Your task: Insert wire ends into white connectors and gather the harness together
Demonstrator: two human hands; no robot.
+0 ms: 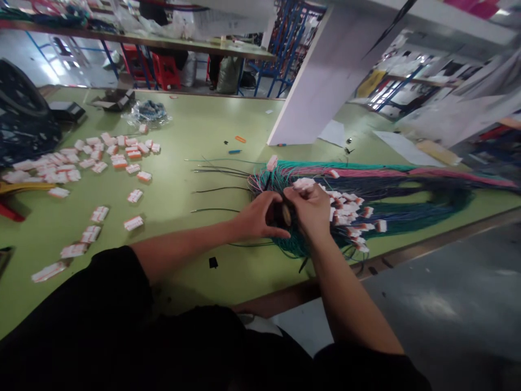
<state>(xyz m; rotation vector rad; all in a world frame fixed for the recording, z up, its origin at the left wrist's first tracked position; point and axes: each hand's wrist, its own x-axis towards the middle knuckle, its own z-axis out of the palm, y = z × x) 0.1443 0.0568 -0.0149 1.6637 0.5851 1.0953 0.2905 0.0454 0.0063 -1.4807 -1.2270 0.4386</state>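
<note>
Where the wire bundle (391, 190) ends, left hand (256, 217) and right hand (311, 209) pinch a dark object (284, 214), fingers narrow; white tags (350, 206) unreadable.

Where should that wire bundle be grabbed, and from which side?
Probably grip the wire bundle at its gathered left end, where the right hand closes on it beside the left hand, coming from above at the near edge of the table. There the strands bunch tight. Rightward they spread into a long loose loop hung with white connectors.
</note>
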